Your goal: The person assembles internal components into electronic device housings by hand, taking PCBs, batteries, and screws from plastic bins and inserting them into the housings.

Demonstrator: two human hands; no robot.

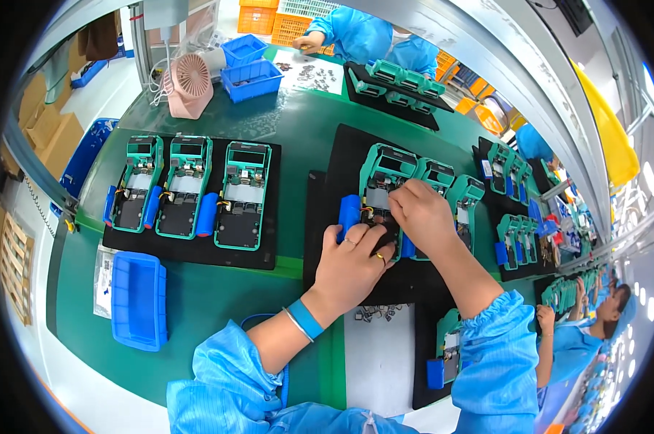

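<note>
A green handheld device housing [391, 160] lies open on a black mat, its inner board and wiring showing. Beside its left edge is a blue cylindrical battery [349, 211] on wires. My left hand [352, 267] grips the housing's lower left part with curled fingers, its thumb just below the battery. Over the middle of the same housing, my right hand [422, 215] has its fingers pinched together at the board; whatever is between the fingertips is hidden. Two more open housings sit to the right, the nearer one [437, 173] partly covered by my right hand.
Three similar housings rest on a black mat [265, 217] at the left. An empty-looking blue bin [138, 300] stands near the front left. A pink fan [189, 85] and blue trays [251, 79] are at the back. Co-workers [363, 36] work across the table and at right.
</note>
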